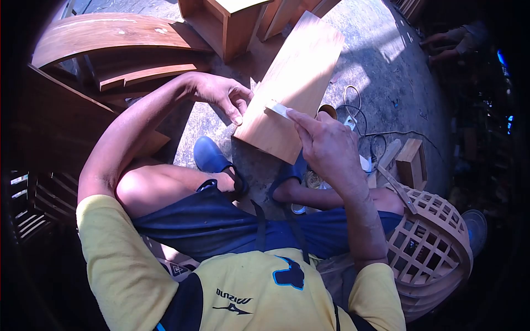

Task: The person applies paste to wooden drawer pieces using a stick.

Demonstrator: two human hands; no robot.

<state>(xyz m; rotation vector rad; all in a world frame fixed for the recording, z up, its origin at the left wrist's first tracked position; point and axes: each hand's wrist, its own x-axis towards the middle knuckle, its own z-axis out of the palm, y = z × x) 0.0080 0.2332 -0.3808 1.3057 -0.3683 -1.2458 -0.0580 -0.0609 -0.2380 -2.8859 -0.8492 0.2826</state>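
A long wooden panel (298,71) slants across the floor in front of me, its far half bright with sunlight. My left hand (223,96) is curled at the panel's left edge, thumb near the closest corner, gripping it there. Over the panel, my right hand (328,140) is closed around a small flat scraper (279,108) with a pale, wide end. The scraper's tip meets the panel's upper face. Its handle is hidden in my fingers.
Curved wooden furniture parts (121,33) lie at the left, and a wooden cabinet (226,27) stands behind. To the right are a cable (359,113), an open tin (327,110), a wooden box (411,163) and a round slatted wooden piece (430,237). Another person's legs (450,44) show far right.
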